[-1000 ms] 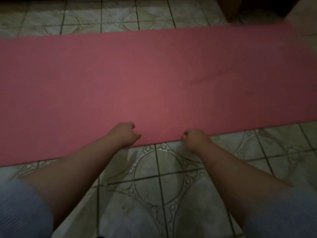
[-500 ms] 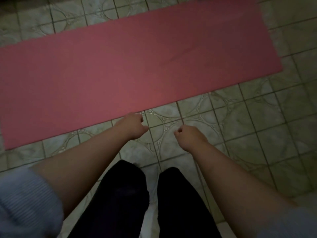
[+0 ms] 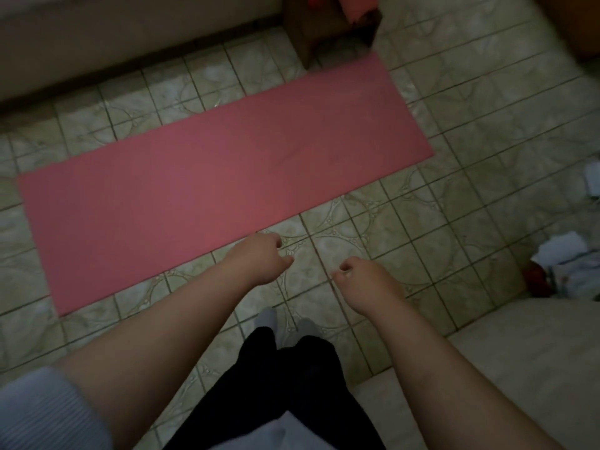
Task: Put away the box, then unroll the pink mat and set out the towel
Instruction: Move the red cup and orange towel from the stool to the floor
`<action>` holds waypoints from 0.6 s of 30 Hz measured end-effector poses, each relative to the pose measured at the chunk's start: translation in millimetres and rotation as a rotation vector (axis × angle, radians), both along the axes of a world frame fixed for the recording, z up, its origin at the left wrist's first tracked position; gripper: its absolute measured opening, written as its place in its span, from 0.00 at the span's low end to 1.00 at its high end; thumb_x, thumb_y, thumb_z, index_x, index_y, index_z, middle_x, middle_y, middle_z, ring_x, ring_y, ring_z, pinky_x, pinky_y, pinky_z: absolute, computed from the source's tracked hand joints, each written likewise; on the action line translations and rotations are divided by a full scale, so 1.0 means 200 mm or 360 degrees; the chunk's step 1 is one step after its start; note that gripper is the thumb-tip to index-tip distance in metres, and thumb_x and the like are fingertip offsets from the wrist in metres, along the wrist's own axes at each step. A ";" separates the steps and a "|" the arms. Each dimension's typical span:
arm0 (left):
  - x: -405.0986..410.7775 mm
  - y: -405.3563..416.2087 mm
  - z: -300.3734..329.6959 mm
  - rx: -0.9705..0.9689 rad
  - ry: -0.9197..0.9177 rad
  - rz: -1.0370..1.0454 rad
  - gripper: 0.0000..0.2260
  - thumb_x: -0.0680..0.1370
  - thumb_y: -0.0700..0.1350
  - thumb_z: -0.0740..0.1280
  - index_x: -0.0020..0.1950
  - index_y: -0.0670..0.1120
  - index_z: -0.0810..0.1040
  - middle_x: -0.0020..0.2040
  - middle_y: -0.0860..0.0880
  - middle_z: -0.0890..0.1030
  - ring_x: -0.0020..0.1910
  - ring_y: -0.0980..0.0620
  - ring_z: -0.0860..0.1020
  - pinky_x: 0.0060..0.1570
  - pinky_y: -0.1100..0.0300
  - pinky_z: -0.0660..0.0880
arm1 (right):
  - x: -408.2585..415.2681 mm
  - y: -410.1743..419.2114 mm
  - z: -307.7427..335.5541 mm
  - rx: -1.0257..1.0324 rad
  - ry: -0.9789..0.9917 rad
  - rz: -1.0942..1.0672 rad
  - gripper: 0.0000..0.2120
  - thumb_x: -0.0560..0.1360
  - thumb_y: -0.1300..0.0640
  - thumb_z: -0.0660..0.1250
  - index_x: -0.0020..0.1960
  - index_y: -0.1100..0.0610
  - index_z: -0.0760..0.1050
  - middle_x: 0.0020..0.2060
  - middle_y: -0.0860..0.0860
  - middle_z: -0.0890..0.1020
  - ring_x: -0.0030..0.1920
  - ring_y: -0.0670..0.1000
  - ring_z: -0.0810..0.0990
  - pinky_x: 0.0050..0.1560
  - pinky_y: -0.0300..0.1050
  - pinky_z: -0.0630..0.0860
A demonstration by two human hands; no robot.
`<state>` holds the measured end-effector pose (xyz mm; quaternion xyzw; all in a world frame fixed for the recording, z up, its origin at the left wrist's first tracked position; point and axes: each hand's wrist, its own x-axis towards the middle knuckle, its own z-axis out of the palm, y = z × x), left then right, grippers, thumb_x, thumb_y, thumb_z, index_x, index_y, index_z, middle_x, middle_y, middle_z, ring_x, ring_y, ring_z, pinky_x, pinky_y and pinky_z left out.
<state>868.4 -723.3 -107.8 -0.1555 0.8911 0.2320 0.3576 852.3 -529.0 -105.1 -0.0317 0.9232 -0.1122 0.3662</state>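
Presently the pink mat [image 3: 224, 183] lies fully unrolled and flat on the tiled floor [image 3: 454, 190], ahead of the standing person, its long axis running from lower left to upper right. Left hand [image 3: 259, 259] hangs over the mat's near long edge and is the nearer; right hand [image 3: 365, 282] is over bare tile, clear of the mat. Both are loosely curled and hold nothing. No towel can be identified; pale items [image 3: 565, 254] lie far right, unclear. Judgement: fetching the towel remains.
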 end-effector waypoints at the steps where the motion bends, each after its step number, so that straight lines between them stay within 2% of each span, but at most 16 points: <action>1: -0.02 0.01 0.04 0.0007 0.0010 0.0010 0.25 0.75 0.58 0.62 0.68 0.46 0.70 0.65 0.45 0.75 0.61 0.45 0.74 0.59 0.53 0.72 | -0.01 0.01 0.04 -0.0004 0.0031 -0.0044 0.22 0.77 0.43 0.56 0.65 0.53 0.72 0.61 0.53 0.78 0.58 0.55 0.77 0.49 0.45 0.70; 3: -0.07 0.03 0.10 0.0026 0.0007 0.0037 0.25 0.75 0.58 0.62 0.68 0.47 0.69 0.65 0.45 0.75 0.59 0.45 0.76 0.58 0.52 0.73 | -0.04 0.03 0.11 -0.0015 0.0087 -0.0110 0.21 0.77 0.43 0.57 0.64 0.53 0.73 0.60 0.53 0.79 0.57 0.55 0.77 0.50 0.46 0.72; 6: -0.15 0.04 0.16 0.0030 0.0015 0.0061 0.25 0.76 0.57 0.62 0.68 0.46 0.69 0.66 0.45 0.74 0.61 0.44 0.74 0.58 0.54 0.72 | -0.16 0.06 0.18 -0.0033 0.0140 -0.0091 0.22 0.77 0.43 0.57 0.64 0.54 0.73 0.60 0.53 0.79 0.58 0.55 0.77 0.53 0.47 0.73; 12: -0.35 0.08 0.23 0.0011 0.0046 0.0187 0.24 0.76 0.56 0.62 0.68 0.45 0.70 0.65 0.44 0.75 0.62 0.44 0.74 0.57 0.56 0.70 | -0.59 0.05 0.28 0.0009 0.0224 0.0029 0.20 0.76 0.44 0.57 0.59 0.55 0.76 0.57 0.54 0.80 0.56 0.56 0.78 0.55 0.49 0.73; 18: -0.55 0.06 0.27 0.0059 0.0024 0.0359 0.23 0.76 0.54 0.62 0.69 0.44 0.69 0.66 0.43 0.74 0.63 0.44 0.73 0.53 0.60 0.67 | -1.01 -0.05 0.40 -0.0024 0.0298 0.0101 0.21 0.76 0.43 0.58 0.61 0.55 0.76 0.58 0.55 0.80 0.57 0.58 0.77 0.56 0.50 0.74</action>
